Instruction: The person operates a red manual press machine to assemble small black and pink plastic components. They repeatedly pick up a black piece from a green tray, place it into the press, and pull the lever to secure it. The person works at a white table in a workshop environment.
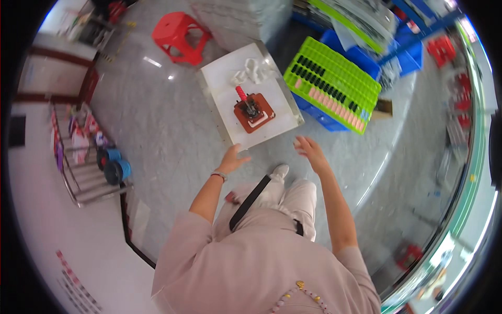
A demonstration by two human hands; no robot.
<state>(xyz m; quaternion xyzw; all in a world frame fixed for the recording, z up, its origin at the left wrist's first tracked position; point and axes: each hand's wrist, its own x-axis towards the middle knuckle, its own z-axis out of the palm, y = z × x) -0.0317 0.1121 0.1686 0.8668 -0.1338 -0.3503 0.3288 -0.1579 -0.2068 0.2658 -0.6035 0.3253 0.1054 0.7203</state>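
Note:
My left hand hangs by the near edge of a small white table, thumb and fingers apart and nothing in it. Off the table's near right corner is my right hand, its fingers curled together around a small pale thing too blurred to name. On the tabletop sits a clamp fixture with a red handle on a reddish-brown base plate. White crumpled cloth or gloves lie behind it. Neither hand touches the fixture.
To the table's right, a bright green tray with rows of black and pink pieces rests over a blue bin. A red stool stands at the far left. Near the left wall is a metal rack with blue-and-black rollers.

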